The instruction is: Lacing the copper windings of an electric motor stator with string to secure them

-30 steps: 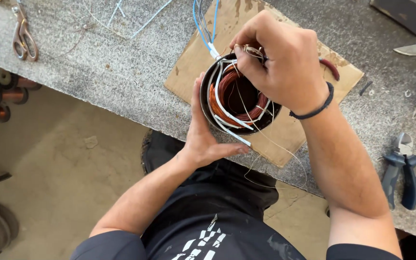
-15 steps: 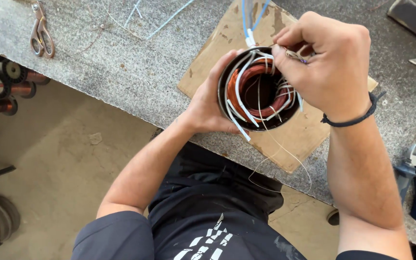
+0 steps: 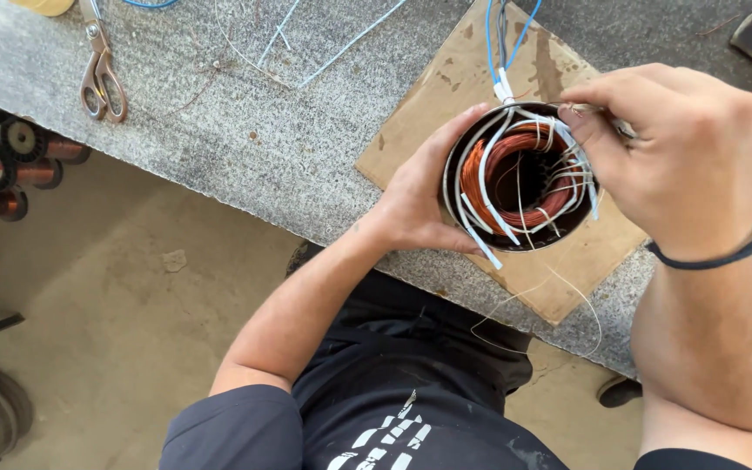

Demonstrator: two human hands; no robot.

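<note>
We see a round dark metal motor stator (image 3: 520,178) standing on a worn cardboard sheet (image 3: 446,96) atop the rough grey stone bench (image 3: 245,148), filled with glossy copper windings (image 3: 489,174) and white sleeved leads. Our left hand (image 3: 419,196) cups its outer wall, while our right hand (image 3: 676,161) pinches a thin wire at the rim.

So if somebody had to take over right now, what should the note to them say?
Left hand: wrapped around the side of the round motor stator, steadying it on the cardboard sheet.
Right hand: fingers pinching something thin at the stator's top rim; what exactly is hidden.
Inside: copper windings in place, white sleeved leads looped over them, blue wires running off the top.
Scissors lie far left on the stone bench.
Loose lead ends are not yet tidied.
</note>
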